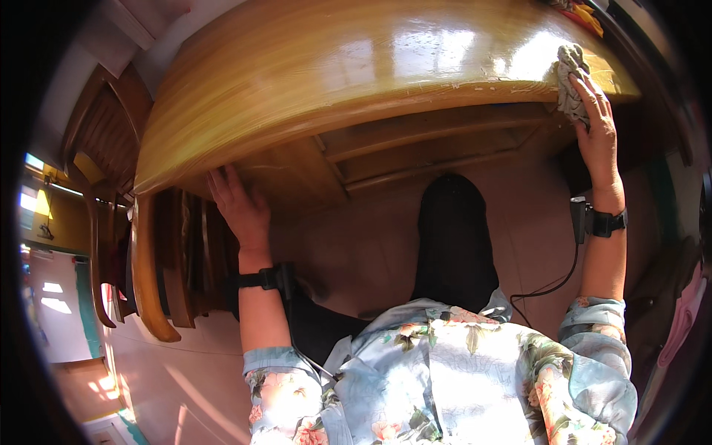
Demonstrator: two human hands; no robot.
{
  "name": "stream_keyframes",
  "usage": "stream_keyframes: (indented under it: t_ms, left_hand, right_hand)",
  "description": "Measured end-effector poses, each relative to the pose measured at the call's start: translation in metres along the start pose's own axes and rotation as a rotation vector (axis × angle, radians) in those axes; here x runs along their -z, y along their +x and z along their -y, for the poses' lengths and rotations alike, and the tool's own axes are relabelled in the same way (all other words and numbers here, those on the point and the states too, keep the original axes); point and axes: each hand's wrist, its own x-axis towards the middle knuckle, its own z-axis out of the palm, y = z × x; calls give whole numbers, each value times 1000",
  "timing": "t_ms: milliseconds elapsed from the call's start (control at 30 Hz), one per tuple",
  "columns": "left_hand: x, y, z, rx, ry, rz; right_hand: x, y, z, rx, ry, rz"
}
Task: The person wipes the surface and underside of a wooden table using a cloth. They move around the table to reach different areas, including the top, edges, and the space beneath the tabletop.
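My right hand (598, 119) presses a crumpled grey cloth (572, 83) against the front edge of a glossy yellow-brown wooden table (311, 67), near its right end. The cloth lies partly on the tabletop and hangs over the edge. Under the table's left front edge is my left hand (239, 208), its fingers spread and its fingertips partly hidden by the edge. No object shows in it. Whether the fingertips touch the underside, I cannot tell. Along the front edge near the cloth, the finish looks chipped.
A slatted wooden chair (108, 133) stands left of the table. Wooden rails (434, 130) run beneath the tabletop. A red and yellow item (584, 19) lies at the far right corner. Pink cloth (681, 317) hangs at the right rim. Cables run from both wrist straps.
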Motion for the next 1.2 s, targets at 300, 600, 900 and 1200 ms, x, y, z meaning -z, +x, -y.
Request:
stream_keyframes:
  t_ms: [300,600,900,1200]
  left_hand:
    - [3,0,0,1,-5,8]
    - [9,3,-7,32,-12,-10]
    - [17,18,-16,13,43,28]
    - [18,3,-2,-13,56,87]
  right_hand:
    - [-21,43,170,320,136,36]
    - [-69,79,300,631,361,-83]
    - [-101,101,395,745,435,-130]
    - [-77,74,296,627,313,-143]
